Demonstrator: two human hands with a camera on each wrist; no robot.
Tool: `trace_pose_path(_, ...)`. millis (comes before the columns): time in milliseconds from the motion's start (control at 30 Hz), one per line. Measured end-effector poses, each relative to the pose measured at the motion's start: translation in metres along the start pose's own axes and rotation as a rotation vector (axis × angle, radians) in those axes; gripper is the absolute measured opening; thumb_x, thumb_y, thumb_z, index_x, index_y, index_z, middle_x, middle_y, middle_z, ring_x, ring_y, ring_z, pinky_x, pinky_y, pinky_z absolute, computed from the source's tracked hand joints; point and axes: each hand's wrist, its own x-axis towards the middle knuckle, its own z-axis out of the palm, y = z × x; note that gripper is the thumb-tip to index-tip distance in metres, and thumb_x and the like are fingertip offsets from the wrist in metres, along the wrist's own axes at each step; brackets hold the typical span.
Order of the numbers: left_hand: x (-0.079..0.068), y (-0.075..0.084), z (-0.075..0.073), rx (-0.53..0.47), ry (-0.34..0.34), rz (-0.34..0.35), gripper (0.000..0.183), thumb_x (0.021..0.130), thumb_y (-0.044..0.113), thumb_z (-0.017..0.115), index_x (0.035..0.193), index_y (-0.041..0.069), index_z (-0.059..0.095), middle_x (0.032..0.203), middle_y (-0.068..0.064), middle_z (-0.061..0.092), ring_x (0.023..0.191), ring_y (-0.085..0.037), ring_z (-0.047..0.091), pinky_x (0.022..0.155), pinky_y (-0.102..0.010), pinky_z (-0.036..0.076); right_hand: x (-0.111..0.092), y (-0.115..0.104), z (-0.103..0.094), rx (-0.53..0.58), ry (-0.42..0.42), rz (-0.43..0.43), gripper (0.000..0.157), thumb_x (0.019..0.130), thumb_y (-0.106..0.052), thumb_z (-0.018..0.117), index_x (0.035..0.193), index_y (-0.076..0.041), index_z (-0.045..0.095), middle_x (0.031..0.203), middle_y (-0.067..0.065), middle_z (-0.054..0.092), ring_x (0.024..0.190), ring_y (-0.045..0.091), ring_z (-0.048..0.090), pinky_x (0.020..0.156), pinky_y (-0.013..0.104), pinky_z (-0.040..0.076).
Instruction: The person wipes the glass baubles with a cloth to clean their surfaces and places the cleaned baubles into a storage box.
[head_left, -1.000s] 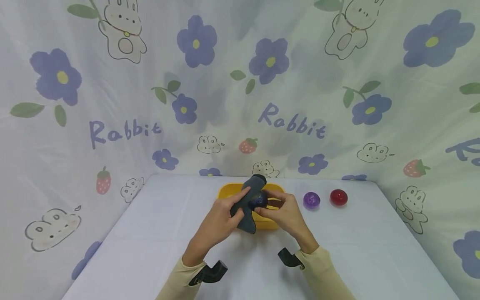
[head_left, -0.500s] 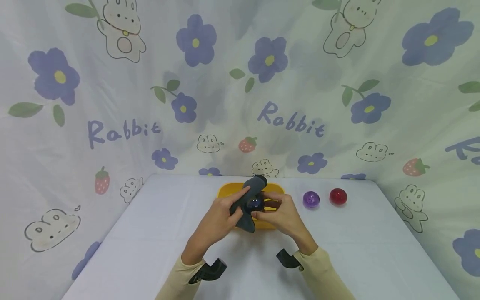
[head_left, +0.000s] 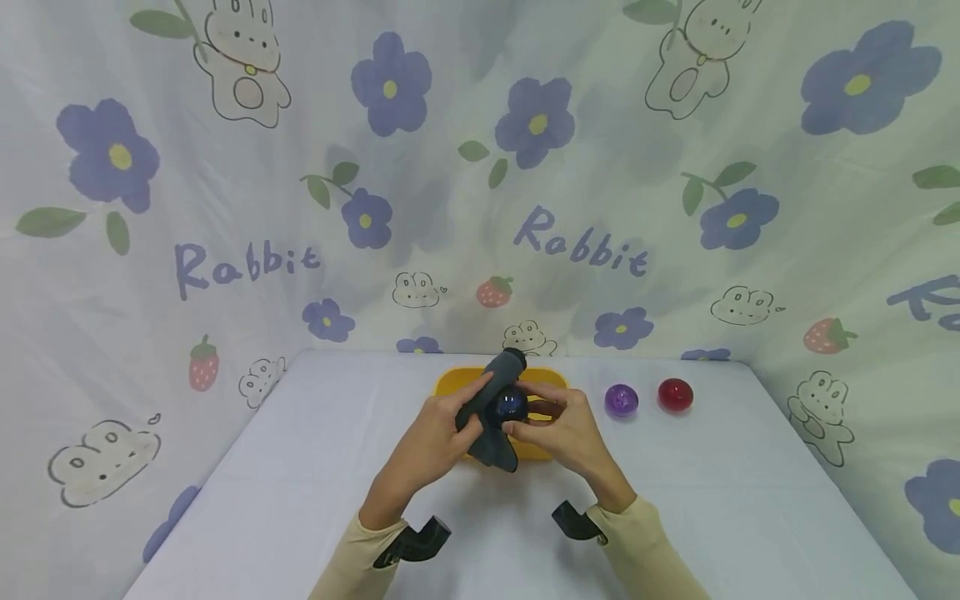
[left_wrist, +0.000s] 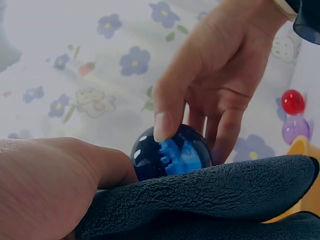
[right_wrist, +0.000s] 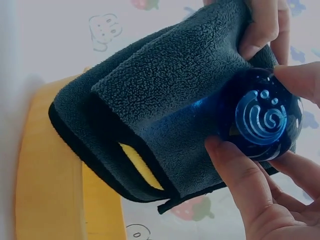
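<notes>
My left hand grips a folded dark grey-blue cloth with a black edge, fuzzy on its surface. Between thumb and fingers, my right hand pinches a dark blue see-through ball. Pale blue swirl-like shapes show in the ball in the right wrist view. The ball lies against the cloth, and in the left wrist view the left thumb is right beside it. Both hands are held over a yellow container, partly hidden behind them. What is inside the container is mostly hidden.
To the right of the container, a purple see-through ball and a red ball sit on the white-covered table. A patterned curtain rises behind and at both sides.
The ball has come slightly left against the cloth and turned in the right hand's fingers. The cloth has shifted a little in the left hand.
</notes>
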Motion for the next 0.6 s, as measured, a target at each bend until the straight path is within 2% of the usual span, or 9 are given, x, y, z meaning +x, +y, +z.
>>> trace_pose_path(233,-0.0006,-0.0003,-0.0012,-0.019,-0.012,-0.026,0.062,0.092,0.000,0.059,0.153,0.003,0.048,0.072,-0.003,0.055,0.050,-0.004,0.049,0.050,-0.019,0.042,-0.0009,-0.0019,0.0008,0.022,0.024,-0.012,0.054,0.079,-0.011,0.085,0.131,-0.010,0.072,0.134,0.019,0.068,0.109,0.040,0.074,0.079,0.034,0.063)
trace_pose_path(433,-0.0027,0.0009,-0.0005,-0.040,-0.034,-0.059,0.063,0.092,0.001,0.059,0.154,0.002,0.046,0.063,0.003,0.043,0.045,-0.002,0.041,0.047,-0.018,0.039,-0.0009,-0.0018,-0.0007,0.045,0.042,-0.040,0.055,0.079,-0.010,0.085,0.132,-0.008,0.070,0.135,0.022,0.066,0.111,0.041,0.073,0.079,0.034,0.063)
trace_pose_path(600,-0.0035,0.0057,0.0023,-0.049,-0.018,-0.074,0.062,0.092,0.000,0.060,0.153,0.000,0.047,0.069,0.000,0.046,0.045,-0.002,0.041,0.047,-0.017,0.038,0.0020,0.0019,-0.0045,0.022,0.063,-0.033,0.057,0.080,-0.011,0.086,0.134,-0.011,0.068,0.135,0.018,0.067,0.112,0.038,0.073,0.085,0.033,0.062)
